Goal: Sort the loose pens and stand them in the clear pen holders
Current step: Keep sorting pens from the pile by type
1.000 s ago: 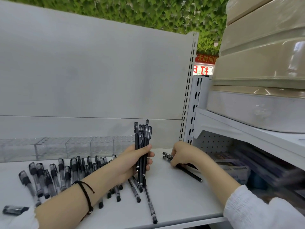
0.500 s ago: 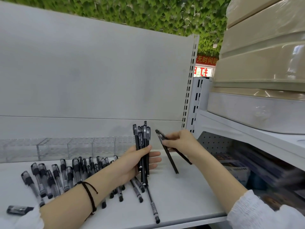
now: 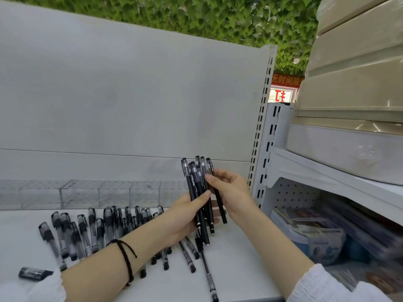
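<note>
None of the pens stands in the clear pen holders (image 3: 87, 194) yet, as far as this view shows: the row of compartments beyond the left grip, and to its left, looks bare. The left grip (image 3: 184, 214) is curled round a bundle of black pens (image 3: 196, 182), held upright above the shelf (image 3: 235, 258). Just to its right, the right grip (image 3: 232, 192) pinches one more black pen (image 3: 220, 207) between thumb and fingers. That pen lies along the bundle's right edge, though I cannot tell whether it touches. Below and left of the left grip, many clear-barrelled loose pens (image 3: 93, 232) lie in a rough row on the shelf, some passing under the left forearm. I judge the sorting partly done: the black ones are nearly gathered and the clear ones lie untouched. All the standing in holders is still to do.
</note>
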Action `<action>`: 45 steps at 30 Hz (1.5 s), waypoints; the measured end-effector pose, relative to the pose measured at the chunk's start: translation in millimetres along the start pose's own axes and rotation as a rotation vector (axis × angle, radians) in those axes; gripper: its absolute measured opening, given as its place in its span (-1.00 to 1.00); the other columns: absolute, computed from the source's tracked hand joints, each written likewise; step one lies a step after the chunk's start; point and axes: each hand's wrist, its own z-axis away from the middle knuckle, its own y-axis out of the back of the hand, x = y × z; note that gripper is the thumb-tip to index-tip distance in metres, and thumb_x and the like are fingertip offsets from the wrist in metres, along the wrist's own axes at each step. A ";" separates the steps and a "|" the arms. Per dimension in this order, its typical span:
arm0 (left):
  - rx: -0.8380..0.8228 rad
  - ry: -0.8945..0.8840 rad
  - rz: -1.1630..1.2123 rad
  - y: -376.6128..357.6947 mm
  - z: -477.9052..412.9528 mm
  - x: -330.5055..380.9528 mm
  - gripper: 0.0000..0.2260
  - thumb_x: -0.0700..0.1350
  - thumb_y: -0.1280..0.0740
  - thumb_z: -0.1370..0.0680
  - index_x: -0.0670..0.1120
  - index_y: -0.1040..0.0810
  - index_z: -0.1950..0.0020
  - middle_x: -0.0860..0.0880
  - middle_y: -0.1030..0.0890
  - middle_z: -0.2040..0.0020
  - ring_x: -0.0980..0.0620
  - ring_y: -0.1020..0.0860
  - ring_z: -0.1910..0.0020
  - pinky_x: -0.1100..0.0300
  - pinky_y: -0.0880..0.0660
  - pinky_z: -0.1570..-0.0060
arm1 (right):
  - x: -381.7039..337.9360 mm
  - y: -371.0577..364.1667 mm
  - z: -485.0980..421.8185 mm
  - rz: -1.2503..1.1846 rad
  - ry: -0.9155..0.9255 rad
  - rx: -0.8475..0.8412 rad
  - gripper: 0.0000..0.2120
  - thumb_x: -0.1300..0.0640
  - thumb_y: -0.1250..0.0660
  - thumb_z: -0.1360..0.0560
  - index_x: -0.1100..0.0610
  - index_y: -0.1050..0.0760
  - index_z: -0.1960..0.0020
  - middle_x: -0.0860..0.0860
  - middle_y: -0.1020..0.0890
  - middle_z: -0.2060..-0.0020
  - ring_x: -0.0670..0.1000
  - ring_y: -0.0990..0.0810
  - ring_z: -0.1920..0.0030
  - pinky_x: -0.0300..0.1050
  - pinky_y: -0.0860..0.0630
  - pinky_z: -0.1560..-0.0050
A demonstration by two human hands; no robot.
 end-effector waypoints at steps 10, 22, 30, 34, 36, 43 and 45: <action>-0.018 -0.127 -0.169 -0.4 -2.6 2.0 -0.86 -0.14 -0.29 -0.60 -0.06 -0.48 -0.15 -0.02 -0.62 0.11 0.07 -0.60 0.18 0.20 -0.53 0.20 | -7.2 3.1 4.9 -0.014 0.042 -0.085 -0.77 0.25 -0.44 -0.45 0.28 -0.58 -0.09 0.13 -0.66 0.09 0.07 -0.64 0.16 -0.18 -0.49 0.37; 0.059 -0.289 -0.366 -16.9 -21.7 1.6 -0.78 -0.19 -0.32 -0.59 -0.07 -0.43 -0.21 -0.13 -0.60 0.08 0.01 -0.65 0.21 0.21 -0.57 0.22 | -20.5 14.9 12.1 0.223 0.241 -0.059 -0.79 0.10 -0.16 -0.65 -0.06 -0.58 -0.03 -0.16 -0.68 0.18 0.00 -0.67 0.14 -0.33 -0.49 0.34; 0.007 -0.339 -0.484 -25.0 -18.7 -6.8 -0.63 -0.29 -0.35 -0.55 0.19 -0.40 -0.12 0.20 -0.60 0.03 0.40 -0.59 0.12 0.43 -0.50 0.16 | -7.5 7.6 16.1 0.368 0.339 -0.078 -0.47 0.06 -0.39 -0.52 -0.23 -0.24 -0.37 -0.28 -0.57 -0.08 -0.30 -0.55 -0.09 -0.30 -0.47 -0.12; -0.047 -0.213 -0.521 -18.7 -20.4 -13.3 -0.71 -0.29 -0.39 -0.52 -0.11 -0.48 -0.21 -0.05 -0.67 0.01 0.14 -0.65 0.10 0.31 -0.55 0.14 | -8.8 9.9 17.5 0.413 0.362 -0.115 -0.33 0.06 -0.32 -0.57 -0.27 -0.03 -0.51 -0.40 -0.50 0.03 -0.43 -0.51 0.02 -0.47 -0.37 0.02; -0.010 -0.173 -0.555 -16.1 -20.7 -13.3 -0.76 -0.25 -0.40 -0.51 -0.19 -0.53 -0.16 -0.13 -0.68 0.01 0.07 -0.66 0.10 0.27 -0.58 0.11 | -9.7 11.3 18.9 0.452 0.386 -0.169 -0.37 0.08 -0.28 -0.59 -0.30 -0.03 -0.49 -0.57 -0.44 0.07 -0.58 -0.41 0.04 -0.61 -0.33 0.09; -0.016 -0.129 -0.511 -16.3 -22.6 -10.2 -0.77 -0.24 -0.44 -0.48 -0.24 -0.53 -0.11 -0.13 -0.66 0.10 -0.01 -0.69 0.15 0.25 -0.57 0.16 | -19.1 19.2 13.2 0.413 0.370 -0.188 -0.76 0.13 -0.35 -0.55 -0.07 -0.55 -0.20 -0.15 -0.62 -0.03 -0.16 -0.58 -0.07 -0.18 -0.54 -0.14; -0.029 -0.140 -0.507 -17.4 -20.6 -9.0 -0.79 -0.25 -0.43 -0.49 -0.23 -0.52 -0.08 -0.09 -0.64 0.13 -0.04 -0.69 0.15 0.26 -0.56 0.18 | -22.2 21.7 12.8 0.377 0.343 -0.195 -0.84 0.16 -0.36 -0.54 0.03 -0.60 -0.10 -0.17 -0.65 0.07 -0.17 -0.61 0.00 -0.25 -0.56 -0.01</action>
